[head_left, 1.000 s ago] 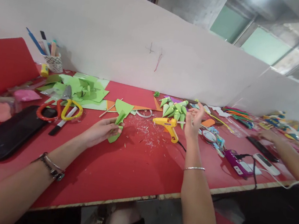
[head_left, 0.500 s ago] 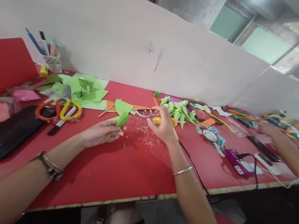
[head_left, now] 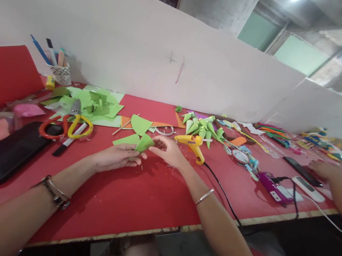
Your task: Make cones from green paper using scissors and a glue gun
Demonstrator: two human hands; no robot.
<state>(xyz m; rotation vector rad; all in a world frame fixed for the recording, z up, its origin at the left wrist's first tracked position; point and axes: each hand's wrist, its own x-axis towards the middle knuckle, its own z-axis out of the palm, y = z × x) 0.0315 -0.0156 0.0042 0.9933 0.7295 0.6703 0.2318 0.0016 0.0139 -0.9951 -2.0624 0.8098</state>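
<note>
My left hand is closed on a curled piece of green paper, which stands up from between its thumb and fingers. From the other side, my right hand pinches the paper's right edge with thumb and fingertips. Behind the held piece lie a flat green paper piece with a rounded edge and another green piece, partly behind my left hand. A yellow glue gun rests to the right of my right hand, its black cord running toward the table's front edge.
Green paper cones are heaped behind the glue gun. Scissors, a marker, a black tablet-like slab and green scraps lie left. Further right are a purple power strip and another person's hand.
My right hand has moved left and down from above the glue gun to the green paper, its fingers closing on the edge. The paper has turned slightly in my left hand.
</note>
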